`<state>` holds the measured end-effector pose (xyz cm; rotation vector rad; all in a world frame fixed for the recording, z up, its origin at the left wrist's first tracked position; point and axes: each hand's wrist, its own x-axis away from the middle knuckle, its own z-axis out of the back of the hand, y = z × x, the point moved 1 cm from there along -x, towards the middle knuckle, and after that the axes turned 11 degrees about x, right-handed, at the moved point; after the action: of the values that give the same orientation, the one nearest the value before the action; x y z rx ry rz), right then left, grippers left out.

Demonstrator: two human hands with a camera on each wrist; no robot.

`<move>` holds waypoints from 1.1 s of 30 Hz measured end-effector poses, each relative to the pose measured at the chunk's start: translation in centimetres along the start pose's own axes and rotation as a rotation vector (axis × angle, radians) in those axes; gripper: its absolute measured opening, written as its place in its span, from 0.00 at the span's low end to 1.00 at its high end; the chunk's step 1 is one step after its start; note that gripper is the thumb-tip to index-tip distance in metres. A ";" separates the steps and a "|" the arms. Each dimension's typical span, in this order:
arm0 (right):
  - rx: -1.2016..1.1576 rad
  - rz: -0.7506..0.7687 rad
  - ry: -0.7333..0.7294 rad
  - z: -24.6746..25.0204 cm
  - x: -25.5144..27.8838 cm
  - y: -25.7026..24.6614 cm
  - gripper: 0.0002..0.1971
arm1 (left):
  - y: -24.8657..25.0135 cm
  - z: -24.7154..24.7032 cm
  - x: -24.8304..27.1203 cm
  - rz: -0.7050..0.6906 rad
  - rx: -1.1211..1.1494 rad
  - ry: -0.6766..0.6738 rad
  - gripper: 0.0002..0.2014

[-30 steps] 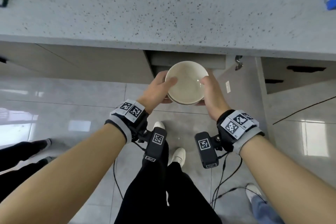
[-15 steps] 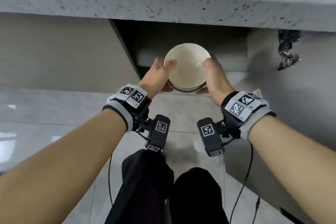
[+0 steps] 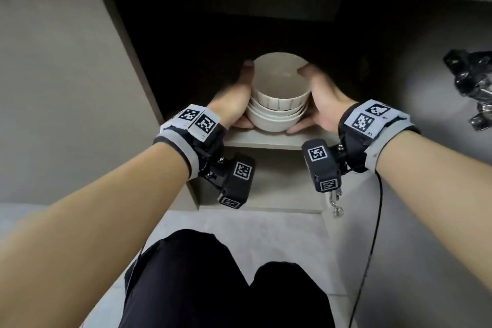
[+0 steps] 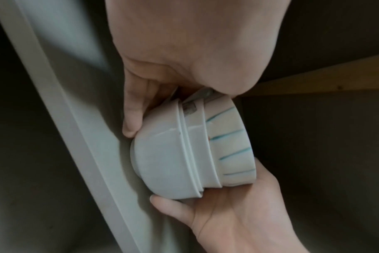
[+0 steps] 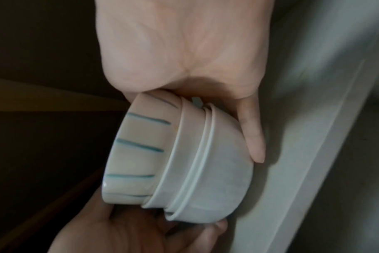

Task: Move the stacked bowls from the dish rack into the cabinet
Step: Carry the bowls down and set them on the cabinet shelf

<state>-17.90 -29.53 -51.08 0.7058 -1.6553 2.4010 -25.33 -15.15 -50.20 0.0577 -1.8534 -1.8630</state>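
Note:
A stack of several white bowls [image 3: 277, 106], the top one with thin blue stripes, sits at the front edge of the cabinet shelf [image 3: 266, 141]. My left hand [image 3: 235, 100] cups its left side and my right hand [image 3: 323, 102] its right, thumbs at the top rim and fingers under the bottom bowl. In the left wrist view the bowls [image 4: 184, 154] lie against or just above the shelf [image 4: 80, 137]; I cannot tell whether they touch it. The right wrist view shows the same stack [image 5: 184, 162] with my right little finger [image 5: 253, 140] along the bottom bowl.
The cabinet interior [image 3: 239, 21] behind the bowls is dark. A lower shelf [image 3: 266, 186] lies below. The open door [image 3: 426, 154] with a metal hinge [image 3: 471, 88] stands at the right. My knees in black trousers [image 3: 226, 282] are close below.
Both hands have carried the bowl stack forward and down, from under the counter edge into the open cabinet at shelf level. My view has dropped lower and closer.

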 end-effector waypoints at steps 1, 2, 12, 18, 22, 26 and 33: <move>-0.002 0.003 0.006 0.0 -0.4 0.0 0.31 | -0.1 -0.1 -0.3 -0.001 0.000 -0.012 0.22; 0.001 0.011 0.010 0.1 -0.8 0.0 0.32 | -0.2 -0.1 -0.6 0.000 -0.002 -0.018 0.22; 0.088 0.090 0.008 0.5 1.1 -0.1 0.36 | -1.4 1.3 -0.9 0.057 0.078 0.002 0.34; 0.373 0.463 0.127 2.6 2.5 1.3 0.44 | -3.1 2.6 -1.6 -0.245 -0.282 -0.258 0.42; 0.509 0.582 0.136 2.0 2.5 2.0 0.51 | -3.1 0.9 -1.7 -0.410 -0.235 -0.276 0.42; 0.514 0.607 0.164 1.6 1.8 1.8 0.52 | -3.1 0.3 -2.5 -0.448 -0.152 -0.260 0.42; 0.501 0.641 0.173 1.9 0.4 0.6 0.51 | -1.5 -0.2 -3.8 -0.470 -0.107 -0.312 0.40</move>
<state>-17.93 -31.55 -50.86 -0.0232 -1.3560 3.2636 -22.44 -13.96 -52.85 0.1894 -2.0739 -2.4043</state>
